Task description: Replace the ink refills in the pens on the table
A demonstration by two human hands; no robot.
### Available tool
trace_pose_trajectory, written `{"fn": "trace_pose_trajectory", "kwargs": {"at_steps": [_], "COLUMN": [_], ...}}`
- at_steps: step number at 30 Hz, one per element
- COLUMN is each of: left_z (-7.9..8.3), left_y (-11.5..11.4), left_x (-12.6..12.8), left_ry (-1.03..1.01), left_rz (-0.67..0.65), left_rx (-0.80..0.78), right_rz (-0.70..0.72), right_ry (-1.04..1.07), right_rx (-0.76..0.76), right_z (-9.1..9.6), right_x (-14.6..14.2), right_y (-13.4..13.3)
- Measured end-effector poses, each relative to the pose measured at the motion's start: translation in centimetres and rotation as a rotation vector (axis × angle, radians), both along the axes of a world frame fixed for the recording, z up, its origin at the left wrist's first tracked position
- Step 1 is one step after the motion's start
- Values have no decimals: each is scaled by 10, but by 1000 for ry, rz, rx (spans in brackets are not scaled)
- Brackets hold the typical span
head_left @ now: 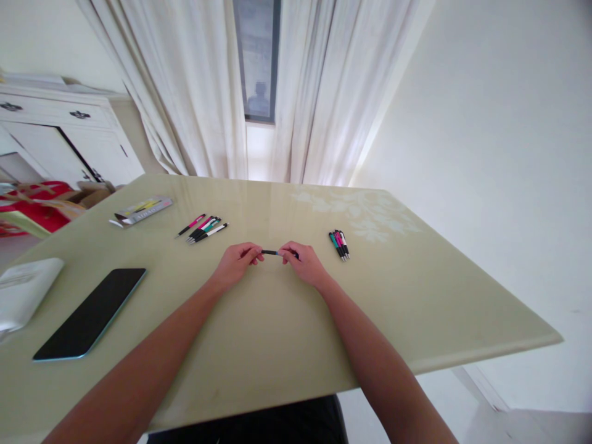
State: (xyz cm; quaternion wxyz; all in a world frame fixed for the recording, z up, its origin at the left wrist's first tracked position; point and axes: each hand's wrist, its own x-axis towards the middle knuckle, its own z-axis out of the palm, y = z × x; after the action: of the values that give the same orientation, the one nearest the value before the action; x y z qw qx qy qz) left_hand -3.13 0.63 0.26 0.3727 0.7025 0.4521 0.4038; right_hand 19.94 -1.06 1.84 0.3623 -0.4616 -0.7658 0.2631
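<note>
A dark pen (pixel 271 252) is held level just above the pale green table (pixel 277 320), one end in each hand. My left hand (pixel 237 263) pinches its left end with closed fingers. My right hand (pixel 303 264) is closed on its right end. To the left, several pens (pixel 203 228) in pink, green and black lie spread out. Right of my hands lies a tight bunch of pens (pixel 339 244).
A black phone (pixel 90 313) lies face up at the left. A white case (pixel 23 293) sits at the left edge and a flat pen box (pixel 141 209) at the back left. White cabinet (pixel 69 132), curtains and window stand behind; a wall is at the right.
</note>
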Motion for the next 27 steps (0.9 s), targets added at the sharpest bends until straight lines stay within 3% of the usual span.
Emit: {"fn": "trace_pose_trajectory", "kwargs": {"at_steps": [6, 13, 22, 27], "left_z": [-1, 5, 1, 2], "left_y": [-2, -4, -4, -4], "left_x": [4, 1, 3, 1], "left_ry": [-71, -18, -89, -69], "left_rz": [22, -18, -17, -18], "left_rx": [6, 10, -52, 17], "right_rz": [-19, -15, -18, 1], "right_ry": [-24, 1, 54, 124], "right_rx": [4, -3, 7, -115], "right_z": [1, 0, 1, 2], "right_x": [0, 2, 2, 3], "right_y": [1, 1, 2, 2]}}
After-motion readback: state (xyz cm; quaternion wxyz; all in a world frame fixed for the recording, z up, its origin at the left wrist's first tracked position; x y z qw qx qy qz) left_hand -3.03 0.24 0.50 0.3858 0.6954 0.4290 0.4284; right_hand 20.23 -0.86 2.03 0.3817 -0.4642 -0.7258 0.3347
